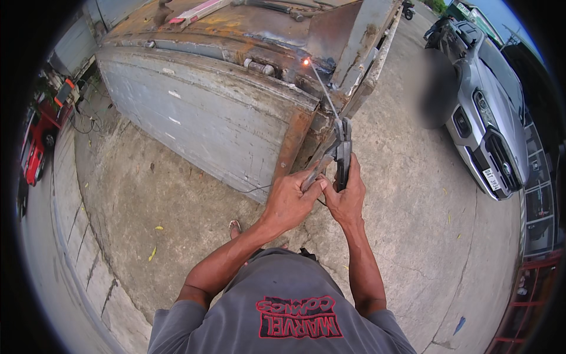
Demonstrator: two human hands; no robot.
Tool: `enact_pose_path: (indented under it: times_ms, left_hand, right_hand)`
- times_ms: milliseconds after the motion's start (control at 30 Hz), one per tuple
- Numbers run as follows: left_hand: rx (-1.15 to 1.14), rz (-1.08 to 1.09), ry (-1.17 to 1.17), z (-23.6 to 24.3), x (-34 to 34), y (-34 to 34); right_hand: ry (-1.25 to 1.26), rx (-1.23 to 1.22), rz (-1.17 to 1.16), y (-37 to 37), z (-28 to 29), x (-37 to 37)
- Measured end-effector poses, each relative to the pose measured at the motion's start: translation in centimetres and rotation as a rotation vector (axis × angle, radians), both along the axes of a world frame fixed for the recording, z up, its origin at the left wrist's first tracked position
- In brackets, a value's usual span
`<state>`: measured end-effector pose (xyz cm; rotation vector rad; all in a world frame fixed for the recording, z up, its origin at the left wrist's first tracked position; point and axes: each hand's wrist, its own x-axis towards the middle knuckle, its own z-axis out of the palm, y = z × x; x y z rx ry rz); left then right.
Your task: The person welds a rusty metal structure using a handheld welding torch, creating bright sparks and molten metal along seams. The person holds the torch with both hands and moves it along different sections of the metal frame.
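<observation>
1. Outdoor concrete yard [177, 194], rough, stained, w/ cracks & a few yellow leaves; person stands on it, grey shirt at bottom of view.
2. Left hand [290, 203] closed around lower handle of electrode holder [341, 150], fingers wrapped, thumb on top.
3. Right hand [348, 197] also closed, gripping the holder's dark handle from the right side; both hands touching each other at the handle.
4. Holder: metal clamp type, grey jaws up top, dark insulated grip below. Long axis roughly vertical in view, jaws pointing away from the person.
5. Welding rod [324, 88] clamped in the jaws: thin, straight, grey. Long axis runs up & left from holder; far tip points at the steel body.
6. Rod tip shows a small orange-white glow [306, 61], touching the rusty seam.
7. Truck bed [224, 112] just ahead of hands: big steel box, flat side panel w/ worn grey paint, scratches, rust-brown edges & corner post. Top face heavily rusted, w/ a bolt-like cylinder [259, 66] nr the glow.
8. Further out right: silver car [489, 118], glossy, parked well apart.
9. Far left: red vehicle [35, 147] at the rim; cables [88, 121] on the ground nr it.
10. Lower right edge: red metal frame [530, 295].
</observation>
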<state>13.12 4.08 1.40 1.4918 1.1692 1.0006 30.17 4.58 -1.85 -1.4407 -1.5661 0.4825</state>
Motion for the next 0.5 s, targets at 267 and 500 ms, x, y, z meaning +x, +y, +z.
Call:
enact_pose_path:
  times_ms: [267,500]
  left_hand:
    - [0.004,-0.007,-0.005,-0.2,-0.22,0.23]
    - [-0.001,-0.003,0.005,-0.37,-0.44,0.53]
  right_hand:
    - [0.005,-0.006,0.01,0.18,-0.09,-0.19]
    - [0.001,-0.014,0.02,0.43,0.08,-0.43]
